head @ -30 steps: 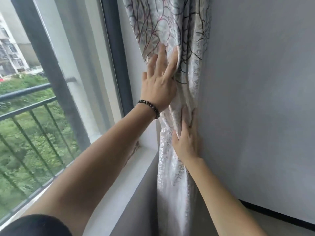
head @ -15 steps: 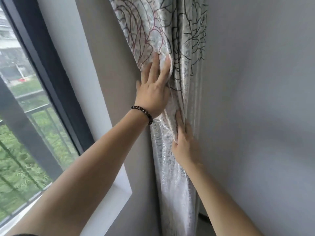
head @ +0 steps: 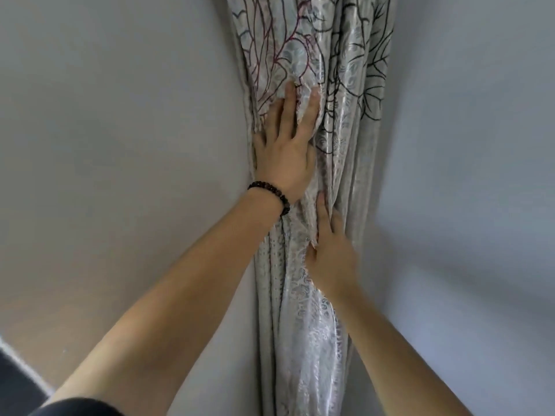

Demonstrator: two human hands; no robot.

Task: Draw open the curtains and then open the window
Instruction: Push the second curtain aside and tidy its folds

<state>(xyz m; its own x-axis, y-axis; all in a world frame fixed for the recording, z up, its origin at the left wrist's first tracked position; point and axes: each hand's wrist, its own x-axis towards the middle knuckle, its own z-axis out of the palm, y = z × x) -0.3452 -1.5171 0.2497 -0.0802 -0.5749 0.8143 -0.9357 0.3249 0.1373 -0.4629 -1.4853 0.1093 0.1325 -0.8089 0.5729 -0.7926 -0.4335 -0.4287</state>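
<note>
Head view: your left hand [head: 283, 154] and right hand [head: 332, 256], fingers spread flat, press the curtain [head: 345, 85] into the corner, keeping it bunched.

A plain grey wall [head: 120, 145] fills the left of the view, and a second grey wall [head: 468, 175] fills the right; the two meet at a far corner. A dark beaded bracelet [head: 270, 190] sits mid-scene. At the near left edge, a black sleeve [head: 75, 408].
</note>
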